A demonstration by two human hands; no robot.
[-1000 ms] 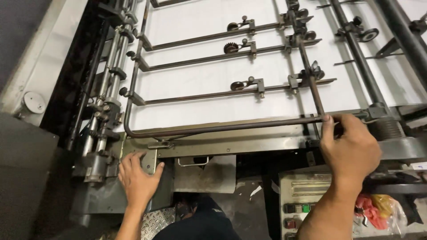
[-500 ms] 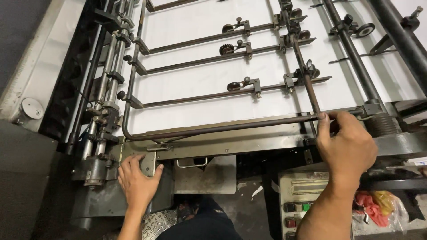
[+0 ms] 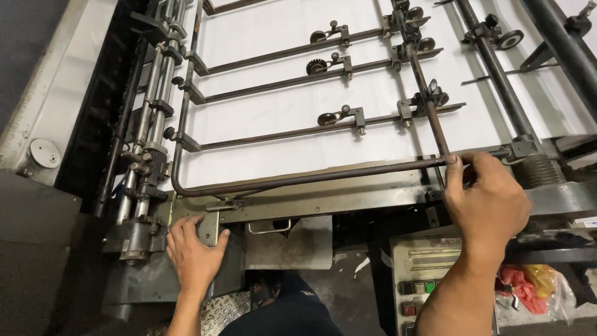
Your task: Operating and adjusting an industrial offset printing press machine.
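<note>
I look down on the feed board of a printing machine. White paper sheets (image 3: 280,118) lie on it under several thin rods with small rollers (image 3: 326,118). A long brown bar (image 3: 311,179) runs across the near edge and bends up at the left. My right hand (image 3: 485,208) is closed around the bar's right end, near a coiled spring (image 3: 538,169). My left hand (image 3: 193,252) rests flat with fingers spread on a grey metal bracket (image 3: 208,227) at the machine's front left corner.
A stack of shafts and clamps (image 3: 146,162) runs along the left side. A control panel with buttons (image 3: 423,280) sits low right, with red and yellow items in a plastic bag (image 3: 528,289) beside it. Thick black shafts (image 3: 559,43) cross the upper right. My dark trousers (image 3: 286,311) show below.
The view has shifted slightly up and left. Both hands keep their places, the right on the bar and the left on the bracket.
</note>
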